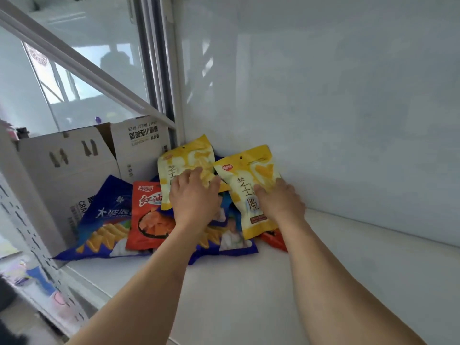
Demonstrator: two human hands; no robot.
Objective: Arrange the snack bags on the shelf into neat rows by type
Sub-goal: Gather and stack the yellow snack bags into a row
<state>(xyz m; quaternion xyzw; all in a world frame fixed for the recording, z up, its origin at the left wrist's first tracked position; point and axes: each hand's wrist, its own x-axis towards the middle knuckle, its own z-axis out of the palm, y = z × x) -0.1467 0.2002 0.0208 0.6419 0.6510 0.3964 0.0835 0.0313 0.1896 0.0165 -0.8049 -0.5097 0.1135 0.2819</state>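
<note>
White shelf [348, 282] with a glossy white back wall [323, 95] fills most of the view; at its left end stands a white upright with a glass pane beyond it, and an open cardboard box [74, 175] printed with upside-down lettering sits past that end.

Snack bags lie in a loose heap at the shelf's back left corner. Two yellow bags lean on top of the pile: the left yellow bag [185, 160] is tucked into the corner, and the right yellow bag [249, 185] is just beside it, tilted, with its top edge near the back wall. Below them a red bag [146, 220] lies on a large blue bag [104, 220], which reaches toward the shelf's front left edge. A second blue bag [224, 240] shows under the forearms, and a corner of another red bag [273, 239] peeks out from beneath the right yellow bag.

Both arms reach in from the front edge. The left hand [194, 195] lies over the left yellow bag with its fingers spread and laid flat on the face. The right hand [278, 200] presses on the right yellow bag, fingers bent over its right side; whether the thumb is pinching the edge cannot be told.
</note>
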